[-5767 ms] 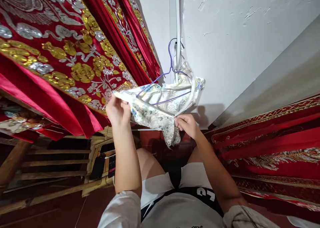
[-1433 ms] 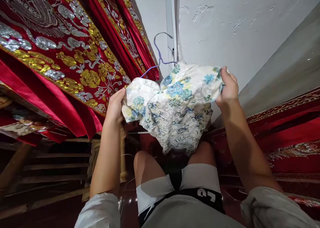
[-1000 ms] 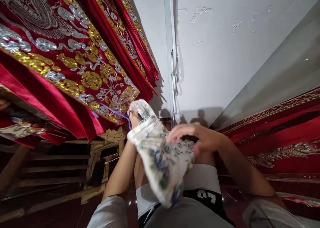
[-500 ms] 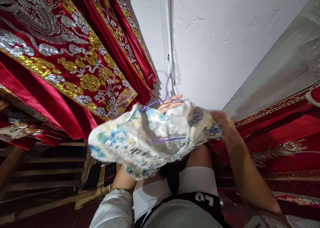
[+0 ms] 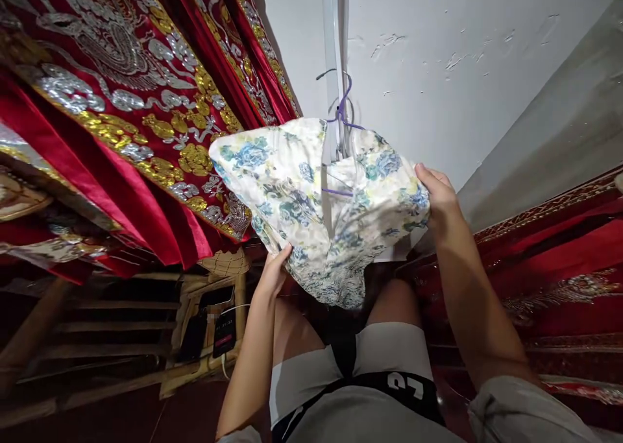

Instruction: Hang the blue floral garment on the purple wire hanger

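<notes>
A white floral blouse (image 5: 292, 190) with blue and yellow flowers is spread on a purple wire hanger (image 5: 342, 111). The hanger's hook stands up out of the neckline, and a purple stretch of its lower bar shows in the neck opening. At the garment's lower left edge my left hand (image 5: 278, 264) pinches the fabric, thumb in front and fingers hidden behind. My right hand (image 5: 438, 187) grips the sleeve at the right, with the thumb on top. The gathered hem hangs above my knees.
Red garments with gold and silver sequins (image 5: 180, 131) hang at left. Ahead is a white wall (image 5: 438, 67) with a vertical metal strip (image 5: 331, 28). A bamboo chair (image 5: 117, 326) with a phone (image 5: 224, 336) stands lower left. More red embroidered cloth (image 5: 559, 261) lies at right.
The blouse has been tilted upright, so its front and hanger hook now face me. My left hand has moved from behind the neckline to the lower left edge; my right keeps the sleeve.
</notes>
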Demonstrator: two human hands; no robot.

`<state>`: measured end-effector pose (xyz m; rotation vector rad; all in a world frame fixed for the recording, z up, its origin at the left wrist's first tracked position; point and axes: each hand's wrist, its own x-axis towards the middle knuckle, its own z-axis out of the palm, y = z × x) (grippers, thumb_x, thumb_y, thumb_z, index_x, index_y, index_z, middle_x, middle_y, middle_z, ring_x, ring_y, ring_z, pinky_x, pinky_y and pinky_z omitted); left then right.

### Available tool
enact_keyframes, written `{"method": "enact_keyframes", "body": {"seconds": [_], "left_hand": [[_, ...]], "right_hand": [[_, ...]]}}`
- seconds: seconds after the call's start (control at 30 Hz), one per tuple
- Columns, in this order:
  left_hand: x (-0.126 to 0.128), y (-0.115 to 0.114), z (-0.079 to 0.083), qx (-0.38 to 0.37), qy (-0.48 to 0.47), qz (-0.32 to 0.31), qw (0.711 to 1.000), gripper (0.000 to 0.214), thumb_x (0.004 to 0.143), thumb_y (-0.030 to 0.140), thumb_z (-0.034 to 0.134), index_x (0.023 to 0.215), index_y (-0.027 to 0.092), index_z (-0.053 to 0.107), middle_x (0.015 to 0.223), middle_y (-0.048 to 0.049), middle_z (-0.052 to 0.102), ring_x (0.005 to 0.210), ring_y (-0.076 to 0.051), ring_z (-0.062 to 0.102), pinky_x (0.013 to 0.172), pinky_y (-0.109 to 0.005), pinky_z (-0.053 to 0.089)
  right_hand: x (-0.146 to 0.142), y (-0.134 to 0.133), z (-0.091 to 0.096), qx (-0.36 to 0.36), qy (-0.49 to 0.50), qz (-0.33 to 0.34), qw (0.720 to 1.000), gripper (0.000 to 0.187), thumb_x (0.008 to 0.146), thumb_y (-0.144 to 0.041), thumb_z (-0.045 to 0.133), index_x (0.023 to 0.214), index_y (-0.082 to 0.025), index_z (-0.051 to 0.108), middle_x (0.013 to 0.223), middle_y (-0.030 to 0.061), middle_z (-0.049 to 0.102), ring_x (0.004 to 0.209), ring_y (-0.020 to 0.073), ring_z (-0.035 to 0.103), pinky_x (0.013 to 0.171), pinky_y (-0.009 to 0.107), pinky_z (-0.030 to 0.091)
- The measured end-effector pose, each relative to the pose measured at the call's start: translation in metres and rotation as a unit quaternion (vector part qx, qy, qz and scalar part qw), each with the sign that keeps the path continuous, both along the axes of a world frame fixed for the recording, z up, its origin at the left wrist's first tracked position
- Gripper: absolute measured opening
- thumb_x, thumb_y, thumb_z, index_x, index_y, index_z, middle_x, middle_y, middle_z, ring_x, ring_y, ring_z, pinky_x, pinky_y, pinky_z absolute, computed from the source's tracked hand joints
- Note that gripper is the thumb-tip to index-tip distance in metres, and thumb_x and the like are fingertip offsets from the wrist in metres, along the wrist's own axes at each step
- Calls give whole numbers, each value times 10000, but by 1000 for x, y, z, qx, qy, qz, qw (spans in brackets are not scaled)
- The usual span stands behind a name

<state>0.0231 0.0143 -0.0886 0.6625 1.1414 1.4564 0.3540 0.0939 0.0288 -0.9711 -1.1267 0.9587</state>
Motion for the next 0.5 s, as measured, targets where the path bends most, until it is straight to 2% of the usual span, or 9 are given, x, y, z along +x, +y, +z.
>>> {"method": "enact_keyframes", "body": {"seconds": [0.13, 0.2, 0.3, 0.4, 0.5], "left_hand": [[5, -24, -16, -55, 19, -45, 997, 945, 478, 479, 983, 1318, 187, 662, 1343, -146, 703, 1398, -401, 536, 1213, -502, 409], [12, -34, -27, -62, 38, -78, 994, 948, 503, 453, 979, 1346, 173, 651, 1316, -157, 715, 1379, -402, 554, 1226, -519, 385], [24, -45, -42, -53, 47, -94, 993, 924, 548, 444, 961, 1372, 176, 640, 1310, -160, 717, 1369, -392, 565, 1228, -530, 377], [31, -50, -51, -51, 33, -86, 994, 924, 564, 461, 949, 1384, 185, 628, 1337, -160, 700, 1368, -388, 566, 1217, -540, 390], [34, -54, -58, -58, 35, -84, 994, 907, 581, 465, 941, 1386, 198, 623, 1342, -159, 696, 1381, -379, 555, 1224, -542, 380]], "right_hand": [[8, -26, -19, -76, 25, 24, 997, 462, 675, -654, 818, 748, -235, 637, 650, 23, 676, 802, 282, 726, 602, 336, 582], [14, -35, -27, -86, 24, 31, 996, 470, 678, -661, 811, 740, -230, 634, 650, 22, 671, 803, 286, 720, 620, 344, 583], [20, -39, -39, -75, 17, -2, 997, 478, 699, -678, 782, 770, -226, 640, 738, 40, 693, 877, 294, 712, 671, 350, 584], [21, -42, -56, -38, -24, -84, 995, 472, 798, -668, 692, 946, -220, 667, 954, 72, 711, 1029, 291, 676, 788, 358, 573], [7, -56, -85, 18, -85, -257, 962, 493, 852, -574, 673, 1204, -237, 601, 1260, 97, 623, 1194, 264, 588, 976, 380, 504]]}}
